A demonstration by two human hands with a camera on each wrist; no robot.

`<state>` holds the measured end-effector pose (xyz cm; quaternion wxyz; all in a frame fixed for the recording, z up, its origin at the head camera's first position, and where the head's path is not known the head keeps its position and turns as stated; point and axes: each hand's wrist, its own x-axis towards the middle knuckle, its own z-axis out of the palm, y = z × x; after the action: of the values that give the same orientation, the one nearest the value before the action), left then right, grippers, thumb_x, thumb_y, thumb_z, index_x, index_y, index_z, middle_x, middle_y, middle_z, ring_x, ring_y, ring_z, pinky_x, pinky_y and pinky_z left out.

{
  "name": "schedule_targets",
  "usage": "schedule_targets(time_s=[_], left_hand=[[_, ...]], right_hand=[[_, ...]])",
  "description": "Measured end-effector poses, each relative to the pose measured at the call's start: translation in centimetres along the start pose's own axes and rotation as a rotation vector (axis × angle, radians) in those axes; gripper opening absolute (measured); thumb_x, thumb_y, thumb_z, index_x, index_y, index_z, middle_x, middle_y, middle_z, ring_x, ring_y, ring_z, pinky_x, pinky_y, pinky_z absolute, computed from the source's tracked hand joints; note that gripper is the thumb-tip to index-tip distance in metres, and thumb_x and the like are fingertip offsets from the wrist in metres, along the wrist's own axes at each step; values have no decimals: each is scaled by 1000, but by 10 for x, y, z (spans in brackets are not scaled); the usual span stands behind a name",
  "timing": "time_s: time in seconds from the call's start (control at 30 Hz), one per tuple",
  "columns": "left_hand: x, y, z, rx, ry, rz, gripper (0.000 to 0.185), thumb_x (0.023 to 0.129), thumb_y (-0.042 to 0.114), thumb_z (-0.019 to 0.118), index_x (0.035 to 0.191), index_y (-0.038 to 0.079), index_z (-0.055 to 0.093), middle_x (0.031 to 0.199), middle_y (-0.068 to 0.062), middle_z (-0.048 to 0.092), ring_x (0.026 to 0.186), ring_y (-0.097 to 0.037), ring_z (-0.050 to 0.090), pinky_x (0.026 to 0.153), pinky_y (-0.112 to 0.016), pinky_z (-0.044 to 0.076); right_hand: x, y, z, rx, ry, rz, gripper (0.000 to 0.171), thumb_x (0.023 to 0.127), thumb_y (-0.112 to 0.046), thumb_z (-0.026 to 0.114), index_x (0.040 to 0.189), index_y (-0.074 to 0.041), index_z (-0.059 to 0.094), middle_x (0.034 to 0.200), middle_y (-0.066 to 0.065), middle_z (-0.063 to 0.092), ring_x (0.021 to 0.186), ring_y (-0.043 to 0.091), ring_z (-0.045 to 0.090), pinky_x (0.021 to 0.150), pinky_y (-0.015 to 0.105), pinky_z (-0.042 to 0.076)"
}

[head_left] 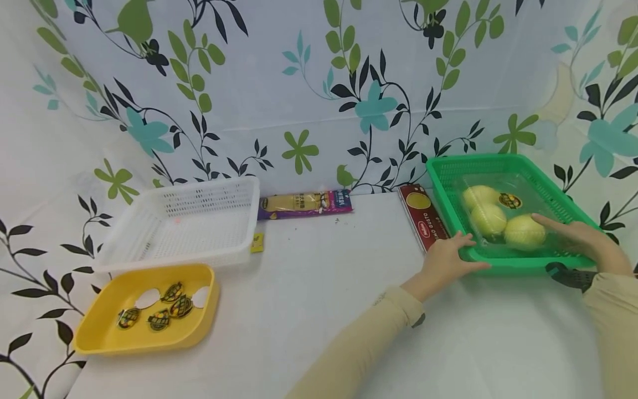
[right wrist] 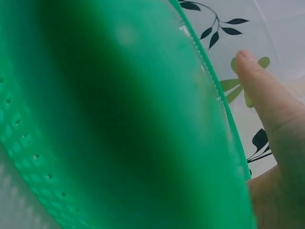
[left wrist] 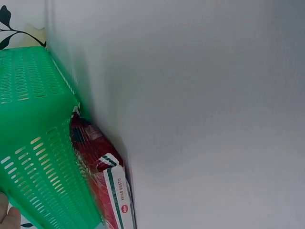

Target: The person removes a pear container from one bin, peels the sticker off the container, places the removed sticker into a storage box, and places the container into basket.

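Observation:
A green basket (head_left: 513, 261) with slotted walls stands at the right. In it, three pale yellow-green round fruits (head_left: 488, 219) lie under clear plastic wrap bearing a round dark sticker (head_left: 510, 200). My right hand (head_left: 583, 238) reaches over the basket's right front, its index finger stretched onto the wrap by the nearest fruit; its other fingers are largely hidden. At the left front corner, my left hand (head_left: 448, 260) has its thumb and fingers spread, touching the rim. Two left fingertips (left wrist: 8, 217) show beside the basket in the left wrist view. Green wall fills most of the right wrist view.
A long red packet (head_left: 423, 217) lies against the basket's left side. Toward the left are a purple-and-yellow packet (head_left: 306, 204), a white basket (head_left: 199, 260), a small yellow packet (head_left: 257, 243) and a yellow tray (head_left: 144, 344) holding several stickers. Patterned cloth (head_left: 299, 111) hangs behind.

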<state>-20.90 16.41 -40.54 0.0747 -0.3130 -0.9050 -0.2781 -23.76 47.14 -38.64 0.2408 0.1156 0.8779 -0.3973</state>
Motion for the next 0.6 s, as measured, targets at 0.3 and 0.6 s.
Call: schedule_targets(time_s=[0.3, 0.6], left_hand=[[5, -3, -10, 63, -13, -40, 54, 70, 60, 63, 114, 29, 62, 125, 6, 50, 93, -4, 54, 53, -8, 32], [8, -8, -9, 86, -6, -41, 54, 71, 60, 62, 115, 29, 61, 126, 5, 49, 87, -5, 56, 50, -9, 31]], right_hand=[[8, -17, -3, 60, -135, 3, 96, 89, -58, 31, 124, 9, -28, 123, 41, -28, 114, 61, -8, 92, 58, 23], [13, -26, -7, 135, -296, 88, 101, 87, -60, 26, 116, 16, -33, 122, 39, -32, 116, 56, -14, 99, 54, 8]])
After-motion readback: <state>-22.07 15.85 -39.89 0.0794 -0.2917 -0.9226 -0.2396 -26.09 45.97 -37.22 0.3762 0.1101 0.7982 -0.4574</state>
